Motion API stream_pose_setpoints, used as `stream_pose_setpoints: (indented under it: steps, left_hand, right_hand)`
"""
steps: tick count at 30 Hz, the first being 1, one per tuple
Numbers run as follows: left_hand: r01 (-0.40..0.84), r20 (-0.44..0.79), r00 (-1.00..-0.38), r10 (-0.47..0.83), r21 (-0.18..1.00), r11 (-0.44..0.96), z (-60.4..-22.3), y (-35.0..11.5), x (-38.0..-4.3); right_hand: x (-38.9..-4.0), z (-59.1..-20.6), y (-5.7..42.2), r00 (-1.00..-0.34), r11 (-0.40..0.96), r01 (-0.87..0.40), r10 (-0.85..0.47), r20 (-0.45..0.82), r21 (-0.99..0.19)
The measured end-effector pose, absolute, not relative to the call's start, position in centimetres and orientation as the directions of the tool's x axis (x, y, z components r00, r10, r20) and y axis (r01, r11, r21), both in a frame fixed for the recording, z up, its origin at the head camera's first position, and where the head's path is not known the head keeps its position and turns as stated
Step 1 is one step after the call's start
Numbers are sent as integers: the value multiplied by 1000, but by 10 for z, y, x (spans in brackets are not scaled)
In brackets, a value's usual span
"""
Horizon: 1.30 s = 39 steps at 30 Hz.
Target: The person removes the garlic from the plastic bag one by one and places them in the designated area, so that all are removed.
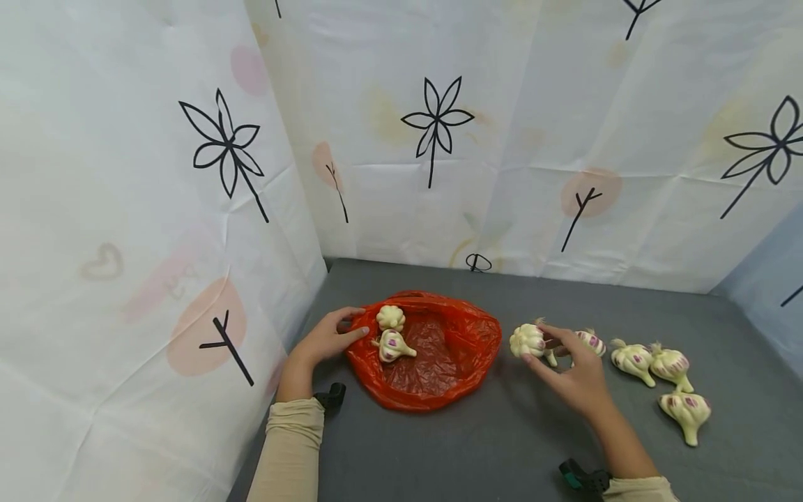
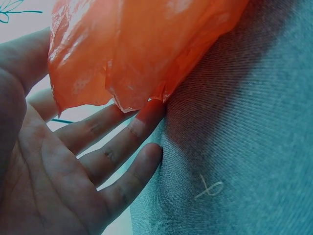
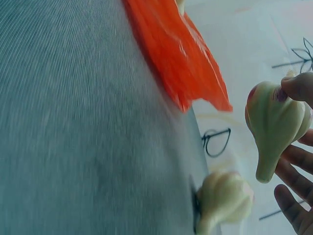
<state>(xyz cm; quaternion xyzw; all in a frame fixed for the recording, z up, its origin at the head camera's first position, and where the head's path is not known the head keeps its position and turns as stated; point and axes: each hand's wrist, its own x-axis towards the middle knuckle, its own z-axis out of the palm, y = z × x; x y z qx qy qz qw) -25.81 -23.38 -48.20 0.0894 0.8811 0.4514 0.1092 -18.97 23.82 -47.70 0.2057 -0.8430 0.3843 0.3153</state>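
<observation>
Garlic bulb (image 1: 528, 339) grasped between thumb and fingers of the right hand (image 1: 577, 373), raised just right of the red bag (image 1: 414, 402); bag's left rim pinched by the left hand (image 1: 326, 338). Two bulbs (image 1: 392, 346) seen inside. Judged best: rim held wide, bulb carried over it, set down gently.

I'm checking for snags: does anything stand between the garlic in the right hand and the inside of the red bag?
No loose object shows between the garlic bulb in the right hand and the red bag. Only the bag's own raised right side intervenes, so the bulb probably must go over it.
</observation>
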Motion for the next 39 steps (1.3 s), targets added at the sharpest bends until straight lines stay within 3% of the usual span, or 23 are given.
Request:
stream_pose_setpoints:
  steps: [9, 21, 31, 39]
  left_hand:
    - [57, -114, -960, 255, 813, 580, -481, -233, -257]
    - [62, -113, -959, 261, 813, 578, -480, -232, -258]
    - [65, -112, -959, 259, 806, 589, -483, -233, -257]
    - [83, -96, -957, 275, 815, 573, -482, -231, -256]
  right_hand:
    - [-175, -481, 266, -781, 721, -429, 6, 624, -544]
    - [-150, -480, 301, -817, 765, -233, 181, 548, -600]
    - [-143, -481, 324, -795, 767, -203, 235, 560, -609]
    - [-134, -478, 337, -807, 832, -127, 229, 544, -539]
